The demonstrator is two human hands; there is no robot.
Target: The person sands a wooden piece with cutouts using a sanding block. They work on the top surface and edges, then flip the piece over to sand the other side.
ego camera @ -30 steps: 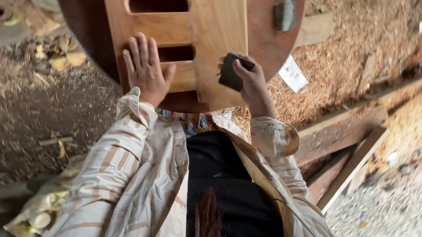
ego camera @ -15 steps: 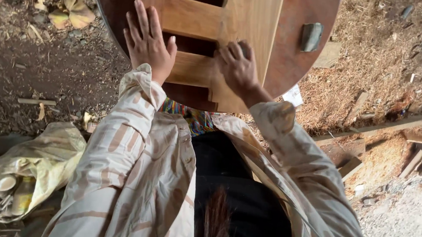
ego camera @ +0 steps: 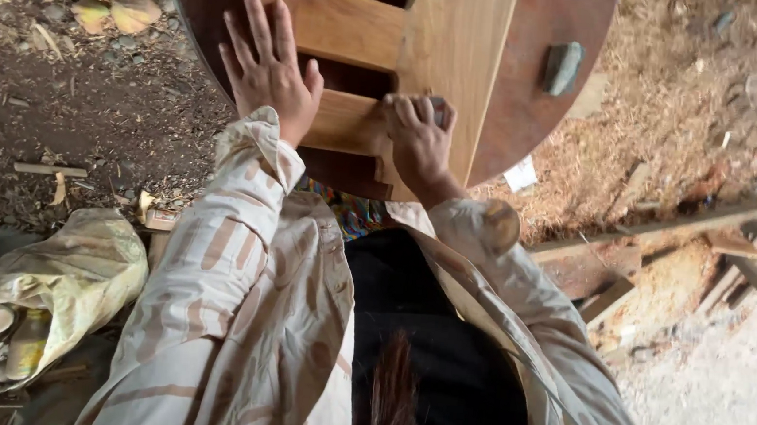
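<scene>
From the head camera, the left hand (ego camera: 273, 68) is lying flat with fingers spread wide, pressing on the pale wooden frame (ego camera: 381, 53) and the dark gap at its left edge. The frame is sitting on a round dark-brown tabletop (ego camera: 545, 118) that is filling the twelve o'clock part of the view. The right hand (ego camera: 419, 140) is curling closed at the frame's lower rail, just at three o'clock from the left hand; something dark is peeking out at the fingertips, possibly a sanding block, though it is too hidden to tell. A small grey stone-like block (ego camera: 562, 67) is resting on the tabletop at two o'clock, well apart from both hands. Sawdust (ego camera: 696, 110) is covering the ground at two to three o'clock, wooden planks (ego camera: 624, 256) are lying at four o'clock, and a crumpled yellowish bag (ego camera: 54, 279) is sitting at eight o'clock beside the striped sleeve.
</scene>
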